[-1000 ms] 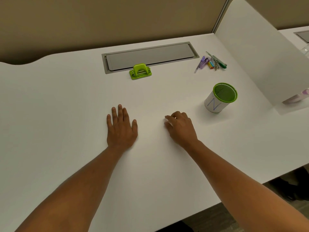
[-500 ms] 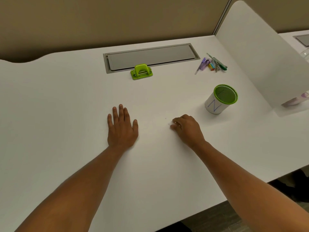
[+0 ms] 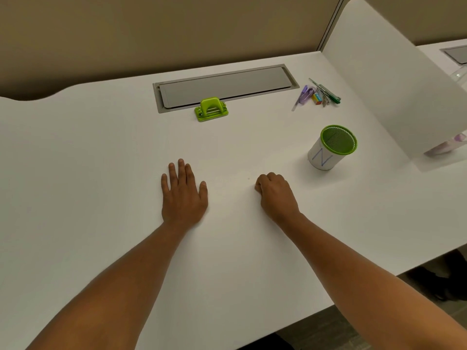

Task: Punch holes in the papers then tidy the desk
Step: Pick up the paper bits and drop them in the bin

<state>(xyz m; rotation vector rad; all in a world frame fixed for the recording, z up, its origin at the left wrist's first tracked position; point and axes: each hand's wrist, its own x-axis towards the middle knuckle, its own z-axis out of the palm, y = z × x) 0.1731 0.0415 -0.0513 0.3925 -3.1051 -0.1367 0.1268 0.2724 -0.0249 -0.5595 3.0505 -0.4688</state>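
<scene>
A green hole punch (image 3: 211,109) stands at the back of the white desk (image 3: 101,160), in front of the grey cable hatch (image 3: 225,85). My left hand (image 3: 183,195) lies flat on the desk with its fingers straight, palm down. A short way to its right, my right hand (image 3: 276,195) rests on the desk with its fingers curled under into a fist; nothing shows in it. A tiny speck (image 3: 249,178) lies on the desk just left of that fist. I cannot make out any paper against the white surface.
A white mesh pen cup with a green rim (image 3: 331,147) stands right of my right hand. Several pens and small items (image 3: 318,94) lie at the back right. A white divider panel (image 3: 394,79) bounds the desk's right side.
My right hand has curled its fingers into a fist and drawn slightly to the right. My left hand has stayed flat in place.
</scene>
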